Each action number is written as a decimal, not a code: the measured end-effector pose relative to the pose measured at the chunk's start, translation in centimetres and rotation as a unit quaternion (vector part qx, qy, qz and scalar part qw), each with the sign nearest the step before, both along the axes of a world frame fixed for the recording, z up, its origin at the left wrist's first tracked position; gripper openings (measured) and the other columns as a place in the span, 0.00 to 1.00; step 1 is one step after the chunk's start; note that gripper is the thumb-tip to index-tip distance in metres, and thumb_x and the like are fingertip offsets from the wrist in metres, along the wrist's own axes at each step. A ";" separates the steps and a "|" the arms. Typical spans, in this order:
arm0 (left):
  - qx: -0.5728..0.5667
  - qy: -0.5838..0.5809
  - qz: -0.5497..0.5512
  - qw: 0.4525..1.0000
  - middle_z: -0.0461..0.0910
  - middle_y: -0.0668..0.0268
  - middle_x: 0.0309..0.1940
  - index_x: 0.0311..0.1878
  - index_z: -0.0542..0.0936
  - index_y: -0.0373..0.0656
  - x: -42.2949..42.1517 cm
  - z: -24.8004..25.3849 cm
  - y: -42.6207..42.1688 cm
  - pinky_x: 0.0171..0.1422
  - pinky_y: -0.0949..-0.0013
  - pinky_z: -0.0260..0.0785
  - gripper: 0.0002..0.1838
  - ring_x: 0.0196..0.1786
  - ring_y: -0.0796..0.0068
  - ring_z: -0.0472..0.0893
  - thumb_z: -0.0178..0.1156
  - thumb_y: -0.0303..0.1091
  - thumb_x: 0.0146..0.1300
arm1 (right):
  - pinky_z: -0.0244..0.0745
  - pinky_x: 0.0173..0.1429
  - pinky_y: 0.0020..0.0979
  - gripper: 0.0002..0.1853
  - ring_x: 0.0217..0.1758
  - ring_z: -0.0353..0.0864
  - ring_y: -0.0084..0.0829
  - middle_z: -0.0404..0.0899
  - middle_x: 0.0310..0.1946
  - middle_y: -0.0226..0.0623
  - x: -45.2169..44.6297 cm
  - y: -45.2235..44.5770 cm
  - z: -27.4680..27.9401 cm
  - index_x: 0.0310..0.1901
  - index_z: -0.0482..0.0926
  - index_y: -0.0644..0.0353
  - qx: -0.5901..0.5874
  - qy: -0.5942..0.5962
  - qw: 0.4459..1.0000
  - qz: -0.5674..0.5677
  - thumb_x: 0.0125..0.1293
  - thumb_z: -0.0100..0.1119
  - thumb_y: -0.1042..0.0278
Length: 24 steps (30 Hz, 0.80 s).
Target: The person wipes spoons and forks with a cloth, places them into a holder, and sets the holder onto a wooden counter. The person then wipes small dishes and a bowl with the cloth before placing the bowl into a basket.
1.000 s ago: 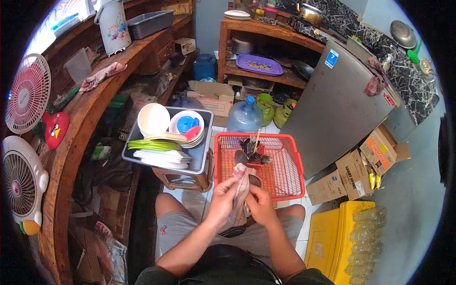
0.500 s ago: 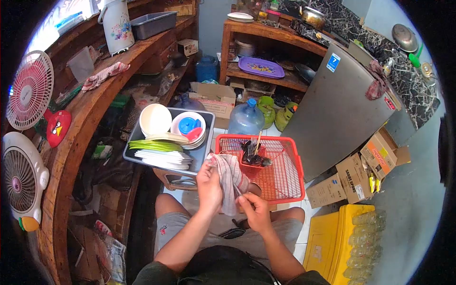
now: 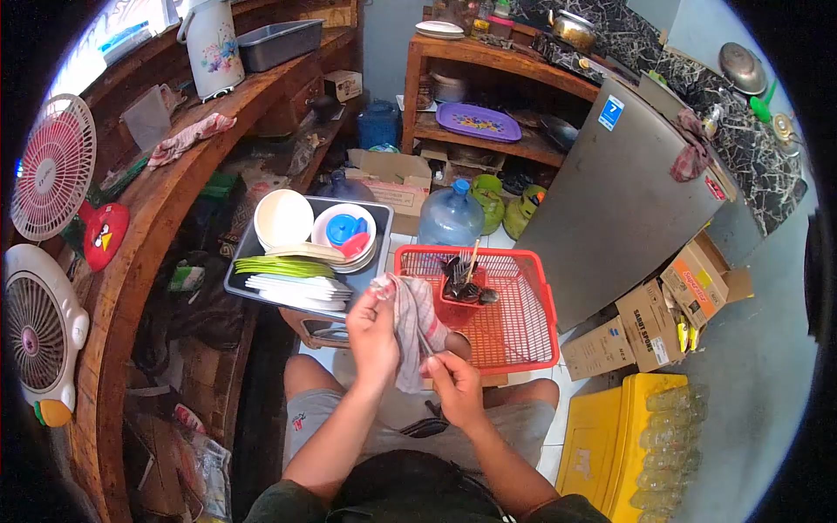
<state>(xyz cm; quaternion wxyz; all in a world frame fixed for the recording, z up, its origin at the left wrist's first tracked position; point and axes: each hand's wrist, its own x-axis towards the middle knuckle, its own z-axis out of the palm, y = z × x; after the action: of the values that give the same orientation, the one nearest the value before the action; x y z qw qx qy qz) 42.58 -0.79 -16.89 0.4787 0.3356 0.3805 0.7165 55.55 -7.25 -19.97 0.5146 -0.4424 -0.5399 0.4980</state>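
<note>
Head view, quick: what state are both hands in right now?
Left hand: closed, holding the striped cloth.
Right hand: fingers closed on a thin utensil at the cloth; its far end is hidden.

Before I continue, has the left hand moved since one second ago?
Yes. Judged against the red plastic basket, the left hand has shifted left, toward the grey tub.

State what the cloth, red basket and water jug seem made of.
Cloth: woven fabric, probably cotton, matte, falling in soft folds. Red basket: likely moulded plastic, smooth, with regular latticework. Water jug: bluish, see-through, glossy; probably plastic, possibly glass.
</note>
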 end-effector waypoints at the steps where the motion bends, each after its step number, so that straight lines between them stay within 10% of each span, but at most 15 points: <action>1: 0.008 -0.003 0.016 1.000 0.83 0.70 0.40 0.48 0.81 0.35 0.0 0.2 0.1 0.44 0.78 0.70 0.09 0.39 0.86 0.78 0.53 0.26 0.73 | 0.53 0.25 0.20 0.12 0.21 0.60 0.10 0.66 0.20 0.19 -0.1 0.0 0.2 0.36 0.80 0.63 0.000 0.001 1.000 -0.001 0.75 0.53 0.65; 13: -0.017 -0.022 -0.070 0.997 0.84 0.68 0.40 0.47 0.80 0.33 -0.2 -2.9 -1.5 0.48 0.77 0.72 0.08 0.42 0.83 0.81 0.53 0.23 0.72 | 0.54 0.29 0.18 0.10 0.25 0.60 0.09 0.67 0.22 0.14 2.4 2.6 0.2 0.43 0.84 0.64 0.089 -0.037 0.988 -0.118 0.71 0.61 0.66; 16: -0.024 0.179 -0.162 0.970 0.83 0.71 0.37 0.45 0.81 0.36 0.1 -2.7 -3.2 0.46 0.77 0.70 0.07 0.40 0.86 0.78 0.54 0.25 0.71 | 0.50 0.27 0.20 0.11 0.24 0.58 0.09 0.65 0.21 0.13 3.3 4.1 2.3 0.45 0.85 0.63 0.085 -0.031 0.987 -0.131 0.70 0.62 0.64; 24: -0.051 0.255 -0.286 0.922 0.83 0.66 0.32 0.43 0.80 0.35 1.1 -2.2 -5.4 0.42 0.74 0.72 0.07 0.36 0.85 0.78 0.54 0.26 0.72 | 0.47 0.22 0.19 0.10 0.18 0.57 0.08 0.65 0.17 0.15 4.3 6.2 3.4 0.38 0.84 0.65 0.090 0.016 0.979 -0.183 0.72 0.59 0.67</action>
<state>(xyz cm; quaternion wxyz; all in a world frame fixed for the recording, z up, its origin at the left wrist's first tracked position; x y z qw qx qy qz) 43.68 -6.18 -19.09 0.5667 0.5767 0.4130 0.4191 59.86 -1.09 -16.56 0.6438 -0.4771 -0.4839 0.3517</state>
